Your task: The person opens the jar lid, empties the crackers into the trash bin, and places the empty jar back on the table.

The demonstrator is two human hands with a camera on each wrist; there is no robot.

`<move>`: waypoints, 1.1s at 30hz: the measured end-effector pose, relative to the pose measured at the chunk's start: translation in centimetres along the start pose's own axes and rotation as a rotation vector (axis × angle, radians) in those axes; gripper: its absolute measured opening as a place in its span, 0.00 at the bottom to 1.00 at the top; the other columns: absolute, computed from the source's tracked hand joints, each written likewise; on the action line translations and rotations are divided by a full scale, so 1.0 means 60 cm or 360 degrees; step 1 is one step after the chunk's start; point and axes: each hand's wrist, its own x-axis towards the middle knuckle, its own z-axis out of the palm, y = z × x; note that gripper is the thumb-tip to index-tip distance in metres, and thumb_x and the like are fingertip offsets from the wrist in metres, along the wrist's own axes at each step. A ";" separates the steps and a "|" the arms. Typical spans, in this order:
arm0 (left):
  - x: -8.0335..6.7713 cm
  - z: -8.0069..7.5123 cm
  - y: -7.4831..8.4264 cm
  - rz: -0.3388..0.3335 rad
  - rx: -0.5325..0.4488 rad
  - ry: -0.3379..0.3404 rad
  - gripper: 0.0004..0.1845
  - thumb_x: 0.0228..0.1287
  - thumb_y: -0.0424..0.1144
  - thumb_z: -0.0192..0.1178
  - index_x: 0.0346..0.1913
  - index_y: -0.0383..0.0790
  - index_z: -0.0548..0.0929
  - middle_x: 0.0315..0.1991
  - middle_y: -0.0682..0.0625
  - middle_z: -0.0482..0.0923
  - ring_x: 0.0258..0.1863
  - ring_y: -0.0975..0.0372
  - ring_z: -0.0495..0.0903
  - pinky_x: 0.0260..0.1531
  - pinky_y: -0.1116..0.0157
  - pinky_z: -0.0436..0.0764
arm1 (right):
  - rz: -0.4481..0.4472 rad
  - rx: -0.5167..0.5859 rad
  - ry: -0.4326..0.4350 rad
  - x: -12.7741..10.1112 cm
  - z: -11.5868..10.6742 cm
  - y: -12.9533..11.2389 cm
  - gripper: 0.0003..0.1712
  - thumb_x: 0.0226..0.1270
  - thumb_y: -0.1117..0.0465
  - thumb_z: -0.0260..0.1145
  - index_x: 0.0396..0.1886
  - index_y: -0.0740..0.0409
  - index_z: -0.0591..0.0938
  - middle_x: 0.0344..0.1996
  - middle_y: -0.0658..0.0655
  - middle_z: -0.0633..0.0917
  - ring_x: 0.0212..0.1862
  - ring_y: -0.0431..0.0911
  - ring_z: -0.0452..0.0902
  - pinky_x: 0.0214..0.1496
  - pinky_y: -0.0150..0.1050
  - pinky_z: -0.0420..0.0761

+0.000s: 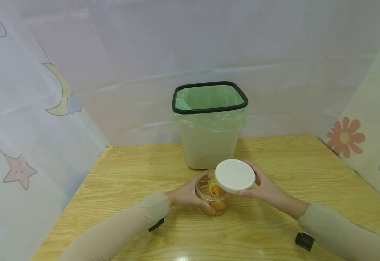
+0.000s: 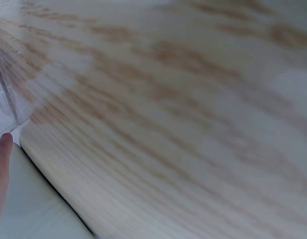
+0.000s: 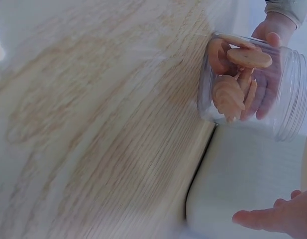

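- On the wooden table (image 1: 118,174), just in front of the waste bin, we see a clear plastic jar (image 1: 213,194) standing upright with its mouth open.
- Inside the jar lie round, tan biscuits (image 3: 232,92) — the right wrist view shows several stacked loosely against the wall, and the jar's threaded rim (image 3: 292,94) bare.
- Our left hand (image 1: 186,194) wraps the jar from its left side, fingers curled round the wall; through the clear plastic in the right wrist view we can make out those fingers (image 3: 265,92) behind the biscuits.
- Our right hand (image 1: 268,188) holds a round white lid (image 1: 235,175) by its edge, thumb under the near rim and fingers curled over the far rim.
- That lid sits clear of the jar, tilted slightly, overlapping the right part of the jar's mouth from the head camera's angle.
- From the left wrist we get mostly blurred wood grain, one fingertip (image 2: 3,149) at the left edge, and a sliver of clear plastic above it.
- Behind the jar stands a pale square waste bin (image 1: 209,145) with a black rim, lined with a thin green bag (image 1: 209,99) folded over the outside.
- Both forearms wear beige sleeves (image 1: 127,228) — a small black clip shows at each wrist.
- Around the table hang white sheets printed with a moon (image 1: 59,90), a pink star (image 1: 18,170) and an orange flower (image 1: 344,137).
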 end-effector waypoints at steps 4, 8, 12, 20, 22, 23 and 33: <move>0.001 0.000 -0.001 -0.0008 0.0000 0.0000 0.58 0.50 0.35 0.76 0.76 0.40 0.46 0.72 0.45 0.56 0.72 0.51 0.57 0.68 0.57 0.58 | -0.0008 -0.0028 0.0017 -0.004 -0.004 0.006 0.57 0.51 0.69 0.76 0.73 0.72 0.50 0.65 0.75 0.63 0.65 0.70 0.60 0.58 0.69 0.63; 0.002 0.001 -0.002 -0.0003 -0.0017 -0.0012 0.57 0.51 0.35 0.75 0.76 0.39 0.45 0.72 0.44 0.56 0.72 0.50 0.56 0.69 0.57 0.58 | 0.0012 -0.0051 0.0024 -0.008 -0.010 0.009 0.57 0.51 0.69 0.76 0.74 0.71 0.49 0.65 0.75 0.63 0.65 0.70 0.59 0.58 0.71 0.61; 0.002 0.002 -0.003 -0.0006 -0.0060 -0.0037 0.57 0.52 0.34 0.74 0.76 0.39 0.44 0.73 0.43 0.54 0.73 0.49 0.54 0.69 0.57 0.58 | 0.0046 -0.0050 0.0023 -0.012 -0.018 0.011 0.58 0.53 0.68 0.76 0.74 0.70 0.48 0.66 0.74 0.62 0.66 0.69 0.58 0.58 0.71 0.62; 0.001 0.000 -0.004 0.0022 -0.0081 -0.0045 0.57 0.53 0.32 0.74 0.76 0.39 0.42 0.74 0.40 0.51 0.73 0.47 0.52 0.69 0.58 0.58 | 0.0085 -0.0101 0.0043 -0.015 -0.032 0.008 0.59 0.54 0.66 0.76 0.75 0.68 0.46 0.67 0.75 0.61 0.67 0.70 0.56 0.58 0.73 0.60; 0.001 -0.001 -0.003 0.0023 -0.0089 -0.0049 0.57 0.53 0.32 0.74 0.76 0.40 0.42 0.74 0.40 0.50 0.73 0.47 0.52 0.69 0.59 0.58 | 0.0097 -0.0091 0.0037 -0.015 -0.034 0.006 0.59 0.54 0.66 0.75 0.76 0.68 0.45 0.67 0.75 0.60 0.68 0.71 0.54 0.58 0.73 0.59; 0.001 -0.001 -0.003 0.0023 -0.0090 -0.0052 0.57 0.53 0.32 0.74 0.76 0.40 0.42 0.74 0.40 0.50 0.73 0.47 0.51 0.69 0.59 0.58 | 0.0099 -0.0082 0.0032 -0.015 -0.035 0.006 0.59 0.54 0.67 0.75 0.75 0.69 0.45 0.68 0.76 0.59 0.68 0.71 0.53 0.58 0.73 0.58; 0.001 -0.002 -0.003 0.0007 -0.0110 -0.0067 0.57 0.54 0.32 0.73 0.77 0.42 0.42 0.75 0.42 0.50 0.74 0.48 0.51 0.69 0.58 0.58 | 0.0113 -0.0082 0.0020 -0.018 -0.047 0.010 0.60 0.55 0.68 0.74 0.76 0.69 0.42 0.69 0.76 0.56 0.68 0.72 0.51 0.58 0.74 0.58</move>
